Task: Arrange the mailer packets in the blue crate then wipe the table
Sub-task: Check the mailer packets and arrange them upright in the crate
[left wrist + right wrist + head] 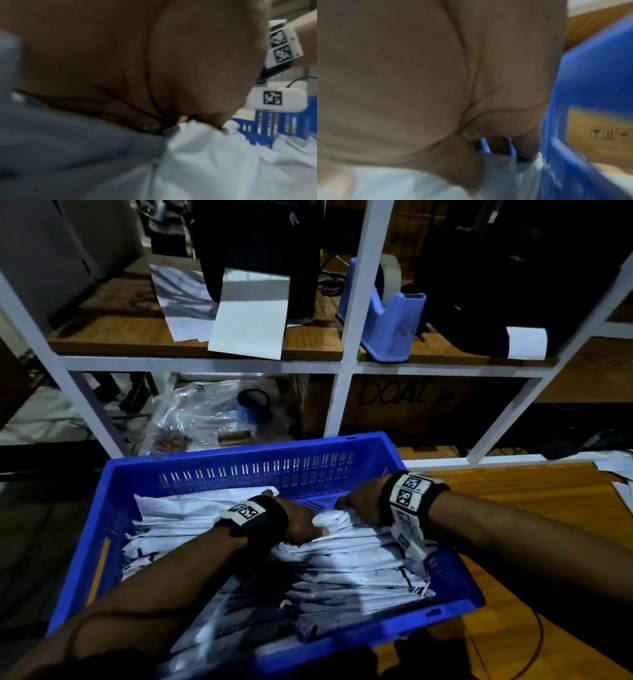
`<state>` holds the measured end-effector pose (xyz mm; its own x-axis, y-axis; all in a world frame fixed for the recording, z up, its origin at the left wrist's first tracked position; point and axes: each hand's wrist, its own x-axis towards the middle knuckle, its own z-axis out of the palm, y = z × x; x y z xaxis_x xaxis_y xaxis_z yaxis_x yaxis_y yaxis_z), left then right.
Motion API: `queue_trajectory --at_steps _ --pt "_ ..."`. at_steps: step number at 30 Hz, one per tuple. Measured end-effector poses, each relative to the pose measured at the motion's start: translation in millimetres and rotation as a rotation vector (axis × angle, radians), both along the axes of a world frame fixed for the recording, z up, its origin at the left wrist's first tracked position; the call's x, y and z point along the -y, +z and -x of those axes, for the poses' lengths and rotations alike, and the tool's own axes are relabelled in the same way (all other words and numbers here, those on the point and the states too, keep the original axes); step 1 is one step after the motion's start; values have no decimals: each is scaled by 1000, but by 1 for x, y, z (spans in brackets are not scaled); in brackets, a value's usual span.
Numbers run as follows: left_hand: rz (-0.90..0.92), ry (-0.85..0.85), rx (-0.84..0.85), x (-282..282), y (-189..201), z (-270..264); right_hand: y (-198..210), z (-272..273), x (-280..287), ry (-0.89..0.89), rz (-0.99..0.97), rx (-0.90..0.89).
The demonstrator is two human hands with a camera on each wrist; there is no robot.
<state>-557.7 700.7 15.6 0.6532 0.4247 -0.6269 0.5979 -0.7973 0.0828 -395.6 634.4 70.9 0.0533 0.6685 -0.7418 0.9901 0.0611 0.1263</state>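
Note:
The blue crate (253, 451) sits on the wooden table, and several white mailer packets (359, 563) lie stacked across it. Both hands reach into its far half. My left hand (301, 523) grips a crumpled packet near the middle, thumb on top. The left wrist view shows the left hand (187, 121) pinching that white packet (214, 162), with the crate wall (288, 121) behind. My right hand (356, 505) curls over the same bunched packets close to the far wall. In the right wrist view the right hand (496, 142) digs into the packets (402, 186) beside the crate wall (590, 81).
A white-framed shelf rack (346, 364) stands behind the crate. It holds a blue tape dispenser (387, 320), paper sheets (250, 313), a blue tape roll (253, 405), clear bags (191, 412) and a cardboard box (404, 402). Bare wooden table (531, 508) lies right of the crate, with a red cable (537, 645).

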Motion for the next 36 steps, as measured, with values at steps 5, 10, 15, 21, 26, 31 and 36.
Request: queue_trajectory --at_steps 5,10,15,21,26,31,36 --pt "6 19 9 2 4 5 3 -2 2 -7 -16 -20" --pt "102 162 236 -9 42 28 35 -12 12 -102 -237 -97" --pt "195 259 670 -6 98 66 97 -18 56 -163 -511 -295" --pt "206 279 998 35 128 63 109 -15 132 -382 -842 -640" --pt "280 304 1074 81 111 21 75 -31 186 -559 -1007 -748" --pt "448 298 1130 162 103 -37 57 -67 264 -613 -1132 -723" --pt "498 259 1111 265 85 -114 29 -121 390 -740 -1195 -699"
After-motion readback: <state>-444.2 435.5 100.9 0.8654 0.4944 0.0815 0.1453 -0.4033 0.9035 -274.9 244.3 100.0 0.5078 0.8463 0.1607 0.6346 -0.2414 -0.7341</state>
